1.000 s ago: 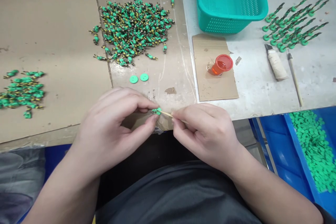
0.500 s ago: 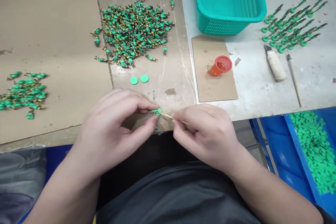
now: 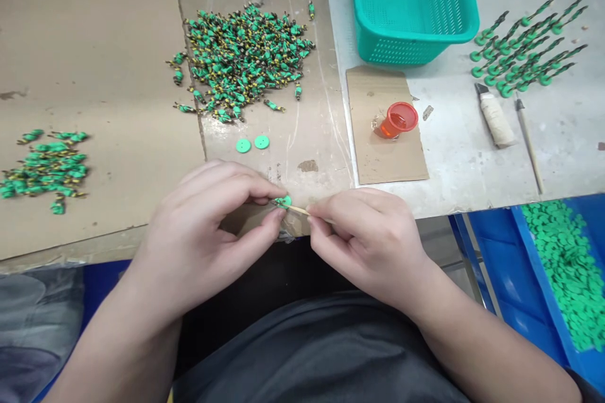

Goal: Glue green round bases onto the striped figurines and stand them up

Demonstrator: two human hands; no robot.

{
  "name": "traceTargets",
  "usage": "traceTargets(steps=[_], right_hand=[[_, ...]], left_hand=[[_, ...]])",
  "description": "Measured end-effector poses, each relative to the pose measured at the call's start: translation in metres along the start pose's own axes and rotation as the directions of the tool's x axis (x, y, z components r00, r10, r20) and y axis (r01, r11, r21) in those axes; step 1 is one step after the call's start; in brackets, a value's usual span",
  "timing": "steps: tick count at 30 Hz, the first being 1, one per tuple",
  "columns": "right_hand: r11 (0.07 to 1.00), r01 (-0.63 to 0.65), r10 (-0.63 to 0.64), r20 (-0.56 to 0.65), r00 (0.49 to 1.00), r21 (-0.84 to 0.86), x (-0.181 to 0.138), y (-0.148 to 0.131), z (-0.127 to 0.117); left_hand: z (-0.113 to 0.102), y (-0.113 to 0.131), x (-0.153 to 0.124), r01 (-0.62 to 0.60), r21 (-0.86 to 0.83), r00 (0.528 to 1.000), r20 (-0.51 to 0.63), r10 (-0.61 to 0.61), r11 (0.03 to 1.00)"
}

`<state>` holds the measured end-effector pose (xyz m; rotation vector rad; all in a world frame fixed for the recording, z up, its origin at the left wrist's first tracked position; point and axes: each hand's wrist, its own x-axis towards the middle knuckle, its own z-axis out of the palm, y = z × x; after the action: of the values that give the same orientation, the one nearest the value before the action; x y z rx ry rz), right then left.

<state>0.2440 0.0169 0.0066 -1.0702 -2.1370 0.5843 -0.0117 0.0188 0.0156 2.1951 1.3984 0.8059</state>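
Between thumb and forefinger, my left hand (image 3: 208,220) pinches a small figurine on a round green base (image 3: 284,201) at the table's front edge. My right hand (image 3: 366,233) grips a thin wooden toothpick (image 3: 299,210), its tip touching or very close to the green base. Two loose green discs (image 3: 252,143) with small holes lie just beyond my left hand. Farther back spreads a large heap of green, yellow and dark figurines (image 3: 246,60). A red cup (image 3: 399,119) of reddish liquid stands on a cardboard piece (image 3: 390,164) beyond my right hand.
A smaller figurine heap (image 3: 50,167) lies at left. A green plastic basket (image 3: 416,38) stands at the back. Rows of figures on green bases (image 3: 524,50), a wrapped blade tool (image 3: 495,116) and a thin stick tool (image 3: 530,148) are at right. A blue bin (image 3: 501,258) below holds green discs (image 3: 567,271).
Both hands keep nearly the same place and grip. The toothpick has shifted slightly against the green base, and the whole view has moved a little.
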Motion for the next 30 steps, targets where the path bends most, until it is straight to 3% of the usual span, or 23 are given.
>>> traceTargets(steps=[30], right_hand=[[1.000,0.002,-0.002,-0.032,0.999,-0.004,-0.0004,0.0003,0.0009]], left_hand=[[-0.0010,-0.0019,-0.0029,-0.029,0.001,1.000,0.007,0.029,1.000]])
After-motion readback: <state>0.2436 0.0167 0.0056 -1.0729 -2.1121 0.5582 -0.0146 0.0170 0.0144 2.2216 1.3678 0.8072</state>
